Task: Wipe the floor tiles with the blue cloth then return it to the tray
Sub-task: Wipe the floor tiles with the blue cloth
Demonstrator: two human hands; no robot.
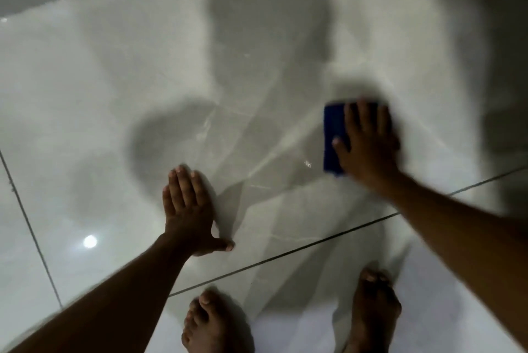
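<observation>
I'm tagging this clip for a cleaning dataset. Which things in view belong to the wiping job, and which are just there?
In the job:
blue cloth, pressed flat under the right hand
floor tiles
left hand, palm down on the tile

Just there:
bare feet
shadow
light reflection
No tray in view.

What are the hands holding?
The right hand presses flat on top of the blue cloth against the floor tile. The left hand holds nothing.
</observation>
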